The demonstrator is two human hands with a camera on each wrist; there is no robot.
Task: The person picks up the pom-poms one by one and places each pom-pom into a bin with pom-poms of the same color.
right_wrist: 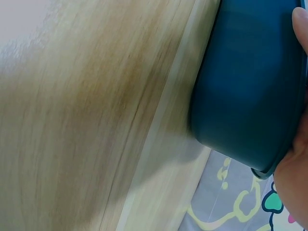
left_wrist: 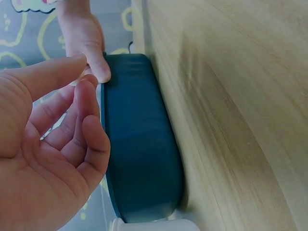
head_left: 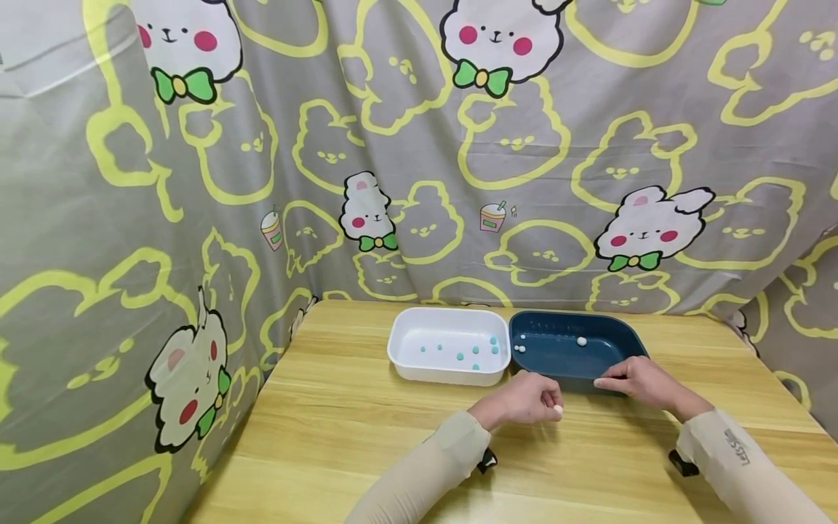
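Note:
My left hand [head_left: 524, 399] is in front of the two bins and pinches a small white ball [head_left: 559, 410] with thumb and fingertips. In the left wrist view the same hand [left_wrist: 57, 130] has its fingers curled in toward the thumb, and the ball cannot be made out there. At the near right corner of a dark blue bin [head_left: 569, 378], my right hand [head_left: 644, 382] grips the rim, thumb on the outer wall. Inside that bin lie several white balls, one of them a larger white ball [head_left: 582, 341] toward the middle.
A white bin [head_left: 419, 373] stands against the blue bin's left side, with several small teal balls [head_left: 460, 356] on its floor. Both rest toward the back of a wooden table [head_left: 327, 437]. A patterned curtain [head_left: 419, 160] hangs behind and to the left.

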